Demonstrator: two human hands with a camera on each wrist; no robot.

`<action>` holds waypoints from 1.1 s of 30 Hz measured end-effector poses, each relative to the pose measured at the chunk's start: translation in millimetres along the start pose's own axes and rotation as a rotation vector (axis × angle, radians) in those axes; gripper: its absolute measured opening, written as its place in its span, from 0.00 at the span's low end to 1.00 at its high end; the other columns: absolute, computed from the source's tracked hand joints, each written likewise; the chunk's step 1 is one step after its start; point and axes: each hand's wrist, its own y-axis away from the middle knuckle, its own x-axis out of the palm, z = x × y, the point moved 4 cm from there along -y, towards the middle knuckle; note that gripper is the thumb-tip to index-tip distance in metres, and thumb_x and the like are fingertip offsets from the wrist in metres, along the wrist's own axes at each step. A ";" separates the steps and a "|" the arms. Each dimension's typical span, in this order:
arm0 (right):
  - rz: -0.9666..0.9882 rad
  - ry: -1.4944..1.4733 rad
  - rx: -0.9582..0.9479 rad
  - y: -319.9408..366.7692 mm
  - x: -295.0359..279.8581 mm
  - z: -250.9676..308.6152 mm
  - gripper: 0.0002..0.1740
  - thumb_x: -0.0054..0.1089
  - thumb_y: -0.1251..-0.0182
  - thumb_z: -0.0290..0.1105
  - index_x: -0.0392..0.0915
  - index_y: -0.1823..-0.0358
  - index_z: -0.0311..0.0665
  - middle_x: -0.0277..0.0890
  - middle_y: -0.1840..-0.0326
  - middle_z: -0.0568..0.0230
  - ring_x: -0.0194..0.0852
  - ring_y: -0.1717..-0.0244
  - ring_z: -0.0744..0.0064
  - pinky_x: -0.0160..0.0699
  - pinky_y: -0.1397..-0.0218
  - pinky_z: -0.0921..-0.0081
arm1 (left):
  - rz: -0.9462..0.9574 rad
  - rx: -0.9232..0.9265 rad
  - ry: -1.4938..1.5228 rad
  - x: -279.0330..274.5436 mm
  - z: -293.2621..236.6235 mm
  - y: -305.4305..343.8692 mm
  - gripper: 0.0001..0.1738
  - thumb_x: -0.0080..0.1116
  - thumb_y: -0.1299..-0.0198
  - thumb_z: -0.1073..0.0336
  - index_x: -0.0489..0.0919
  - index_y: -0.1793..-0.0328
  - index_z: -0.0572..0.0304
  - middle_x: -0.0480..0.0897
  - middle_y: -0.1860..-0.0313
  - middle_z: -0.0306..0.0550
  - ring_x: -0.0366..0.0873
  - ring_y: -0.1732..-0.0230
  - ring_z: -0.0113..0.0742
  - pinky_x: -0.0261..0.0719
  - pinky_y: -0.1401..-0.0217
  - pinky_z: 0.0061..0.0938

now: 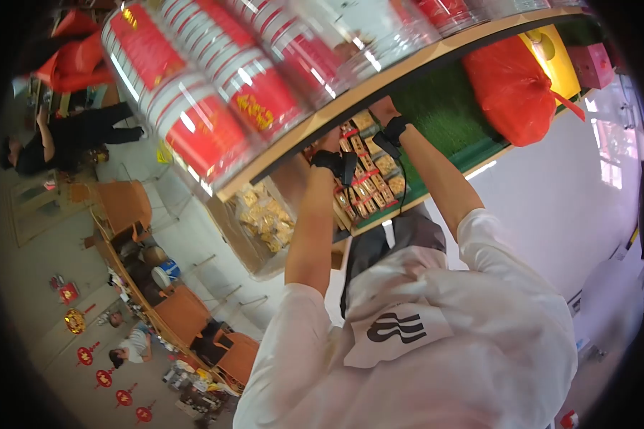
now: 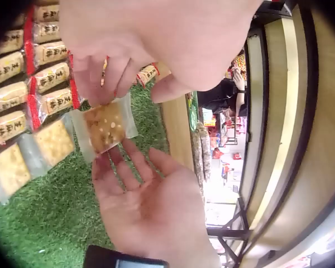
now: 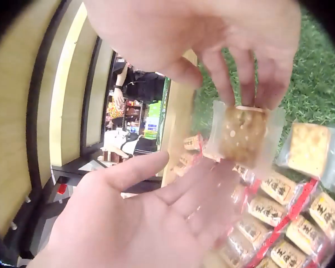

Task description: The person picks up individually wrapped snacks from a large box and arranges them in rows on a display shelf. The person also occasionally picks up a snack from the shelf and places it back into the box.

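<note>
A square wrapped biscuit (image 2: pixel 105 127) in a clear packet is between my hands over green artificial grass (image 2: pixel 50 229). My left hand (image 2: pixel 162 39) comes from the side of the red-edged packs, its fingertips at one edge of the packet. Fingers of my right hand (image 2: pixel 153 209) touch the opposite edge, and both thumbs stand off the packet. Beside it lie similar wrapped biscuits (image 2: pixel 54 142) in a line, along rows of small wrapped bars (image 2: pixel 53 77) with red strips and dark characters. In the head view, a shelf partly hides both hands.
Above my hands, a wooden shelf edge (image 1: pixel 401 68) bears stacked red cups (image 1: pixel 193 129). A cardboard box (image 1: pixel 254 268) of packaged snacks stands left of the display. On the right sits a tied red bag (image 1: pixel 508 86) near a yellow box (image 1: pixel 557 61). People are in the background.
</note>
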 end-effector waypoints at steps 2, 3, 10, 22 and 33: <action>-0.070 -0.074 -0.058 6.1 -16.9 29.7 0.23 0.50 0.33 0.42 0.74 0.44 0.35 0.72 0.43 0.39 0.69 0.41 0.39 0.70 0.41 0.58 | 0.104 0.275 -0.353 -22.2 62.7 -43.5 0.22 0.44 0.29 0.53 0.71 0.35 0.56 0.77 0.41 0.43 0.80 0.49 0.33 0.77 0.51 0.27; -0.068 -0.099 -0.073 2.0 -15.3 28.5 0.22 0.49 0.33 0.42 0.74 0.44 0.35 0.73 0.42 0.40 0.68 0.40 0.41 0.70 0.41 0.58 | 0.159 0.366 -0.491 -28.3 74.4 -57.9 0.22 0.43 0.28 0.55 0.69 0.34 0.56 0.77 0.40 0.44 0.80 0.48 0.34 0.78 0.49 0.27; -0.004 -0.390 0.028 -24.5 13.8 -34.0 0.28 0.51 0.34 0.49 0.75 0.44 0.32 0.77 0.47 0.45 0.76 0.47 0.46 0.72 0.46 0.60 | 0.225 0.149 -0.421 -39.8 82.8 -61.4 0.26 0.41 0.28 0.50 0.70 0.35 0.61 0.77 0.40 0.50 0.79 0.45 0.39 0.76 0.42 0.31; 0.095 -0.859 0.313 82.5 -15.7 63.7 0.19 0.44 0.28 0.41 0.76 0.52 0.34 0.80 0.55 0.60 0.80 0.57 0.68 0.76 0.50 0.72 | 0.249 -0.081 0.078 -56.4 -68.2 174.2 0.21 0.46 0.29 0.56 0.73 0.41 0.67 0.82 0.49 0.50 0.80 0.49 0.35 0.75 0.46 0.26; 0.599 -0.771 0.300 205.8 76.6 232.5 0.22 0.44 0.28 0.42 0.77 0.50 0.31 0.81 0.57 0.59 0.80 0.55 0.69 0.77 0.50 0.76 | -0.071 0.036 0.216 -247.2 -22.2 287.6 0.21 0.46 0.33 0.58 0.74 0.42 0.65 0.82 0.50 0.51 0.80 0.52 0.35 0.73 0.46 0.26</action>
